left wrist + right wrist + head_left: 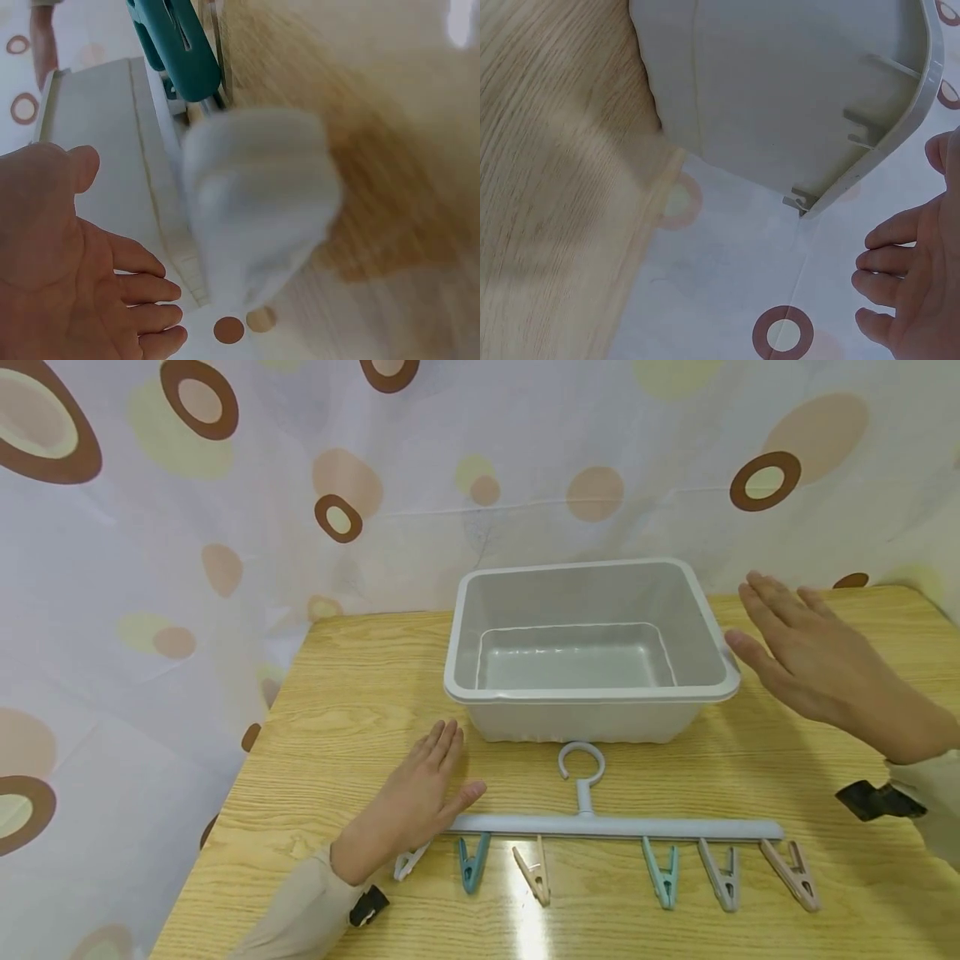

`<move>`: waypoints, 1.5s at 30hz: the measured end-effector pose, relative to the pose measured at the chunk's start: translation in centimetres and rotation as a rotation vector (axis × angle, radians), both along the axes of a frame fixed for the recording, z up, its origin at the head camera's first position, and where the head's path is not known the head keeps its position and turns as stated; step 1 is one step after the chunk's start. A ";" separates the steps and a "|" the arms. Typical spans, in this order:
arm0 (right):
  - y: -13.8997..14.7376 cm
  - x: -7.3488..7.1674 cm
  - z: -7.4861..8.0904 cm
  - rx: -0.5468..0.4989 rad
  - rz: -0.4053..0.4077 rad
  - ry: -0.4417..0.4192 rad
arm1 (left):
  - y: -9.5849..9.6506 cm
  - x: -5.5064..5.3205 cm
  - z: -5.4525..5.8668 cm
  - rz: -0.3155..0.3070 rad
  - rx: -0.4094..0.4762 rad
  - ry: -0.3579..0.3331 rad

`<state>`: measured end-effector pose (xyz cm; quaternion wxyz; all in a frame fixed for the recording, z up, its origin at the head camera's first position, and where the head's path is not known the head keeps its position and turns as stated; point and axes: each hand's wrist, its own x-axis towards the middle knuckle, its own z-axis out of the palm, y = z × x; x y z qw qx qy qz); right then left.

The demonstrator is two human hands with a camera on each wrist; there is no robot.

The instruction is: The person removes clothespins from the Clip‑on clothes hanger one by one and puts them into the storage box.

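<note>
Held left grip [420, 793] wide, with fingers straight and thumb spread aside, over the left end of a pale blue-grey hanger [584, 797]. Could not tell contact between that thumb and the bar [637, 828]. Held right grip [810, 656] wide as well, with thumb apart from fingers, by the right rim of a pale grey tub [577, 720]; could not tell touching from just beside. Found the tub upright on a wooden bench [337, 718], between both grips and behind the hanger. Found the hanger lying flat, with hook [602, 766] turned toward the tub's front wall, near its foot. Counted 6 along the bar's near side: a white clip [406, 865] partly hidden by the left grip, then a dark teal clip [472, 874], a cream clip [539, 885] and, past a wider gap, a light teal clip [666, 889], a grey clip [725, 890] and a pinkish-brown clip [803, 888]. Saw, in the left wrist view, a blurred white shape [259, 199] close to the camera, beside the dark teal clip. Noted pale sleeves [296, 902] on both arms and circle-patterned cloth [255, 468] behind the bench.
</note>
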<state>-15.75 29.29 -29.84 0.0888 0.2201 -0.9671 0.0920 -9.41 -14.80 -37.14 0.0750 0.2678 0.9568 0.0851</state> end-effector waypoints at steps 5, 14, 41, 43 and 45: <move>-0.2 -0.1 -0.2 -0.004 0.016 0.017 | 0.5 0.1 -0.4 -0.029 0.000 0.021; -0.4 -0.2 -0.2 -0.003 0.034 0.035 | 1.5 0.4 -0.8 -0.086 -0.009 0.048; -1.0 -0.5 -0.5 0.022 0.063 -0.007 | 5.3 1.3 -0.7 -0.197 -0.053 0.005; -1.0 -0.6 -0.6 0.018 0.070 -0.007 | 5.6 1.3 -0.8 -0.207 -0.049 0.006; -1.1 -0.6 -0.6 0.008 0.081 0.000 | 5.9 1.3 -0.9 -0.216 -0.047 0.008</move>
